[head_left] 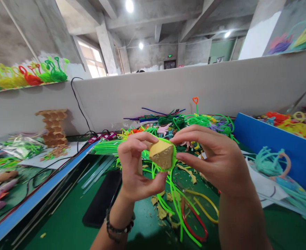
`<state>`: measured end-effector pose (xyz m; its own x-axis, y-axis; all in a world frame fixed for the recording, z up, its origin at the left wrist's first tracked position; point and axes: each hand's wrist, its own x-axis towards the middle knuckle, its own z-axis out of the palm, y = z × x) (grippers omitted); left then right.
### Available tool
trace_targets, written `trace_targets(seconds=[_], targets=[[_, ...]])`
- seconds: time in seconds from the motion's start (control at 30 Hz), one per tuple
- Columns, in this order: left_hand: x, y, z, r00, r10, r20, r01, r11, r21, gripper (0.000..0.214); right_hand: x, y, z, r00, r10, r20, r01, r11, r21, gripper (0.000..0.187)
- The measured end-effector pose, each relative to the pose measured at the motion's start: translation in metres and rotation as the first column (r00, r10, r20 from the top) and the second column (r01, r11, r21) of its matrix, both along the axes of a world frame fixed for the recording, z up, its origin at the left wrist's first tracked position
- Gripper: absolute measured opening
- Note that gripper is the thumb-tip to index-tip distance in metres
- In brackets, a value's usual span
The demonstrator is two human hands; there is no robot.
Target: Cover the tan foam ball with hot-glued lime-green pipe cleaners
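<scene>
- While the hands meet near the middle, one pink figure point(0, 196) lies well left of all the fingers.
- One cardboard tray point(53, 126) stands upright beyond the left fingers, off to their left.
- One black phone point(102, 198) lies below and left of the left fingers, near several clear sticks point(98, 173) (they overlap too much for a sure count).
- One left hand point(138, 170), its fingers and thumb clamped on the single yellow block point(161, 153).
- Several scraps point(162, 211) lie below the left thumb.
- Several bright green stems point(181, 232) hang below the block, between the two sets of fingers.
- One heart-topped stem point(196, 108) stands beyond the right fingers.
- One pair of scissors point(204, 238), with two handle loops, one red and one yellow, lies below the right fingers.
- One right hand point(215, 161), forefinger and thumb at the block's green edge, tips slightly apart; whether they pinch it, I cannot tell.
- One blue panel point(299, 156) leans well right of the right fingers, behind a teal bundle point(269, 163).
</scene>
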<state>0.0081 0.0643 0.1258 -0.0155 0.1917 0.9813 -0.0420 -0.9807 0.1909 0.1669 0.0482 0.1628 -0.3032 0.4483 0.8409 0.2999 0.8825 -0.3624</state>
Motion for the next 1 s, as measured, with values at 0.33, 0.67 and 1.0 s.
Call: trace_targets(seconds=[0.33,0.67,1.0], targets=[[0.0,-0.001,0.0,0.998,0.055,-0.035,-0.054,0.998,0.045,0.055,0.003,-0.002,0.001,0.999,-0.016,0.039,0.016,1.0,0.011,0.011],[0.006,0.001,-0.006,0.998,0.062,-0.021,-0.059,0.991,0.116,0.056,0.006,-0.013,0.004,0.985,-0.129,0.111,0.124,0.991,0.052,0.011],[0.008,0.0,-0.006,0.993,0.112,-0.024,-0.109,0.989,0.104,0.05,0.008,-0.015,0.003,0.966,-0.201,0.166,0.189,0.978,0.087,0.009]])
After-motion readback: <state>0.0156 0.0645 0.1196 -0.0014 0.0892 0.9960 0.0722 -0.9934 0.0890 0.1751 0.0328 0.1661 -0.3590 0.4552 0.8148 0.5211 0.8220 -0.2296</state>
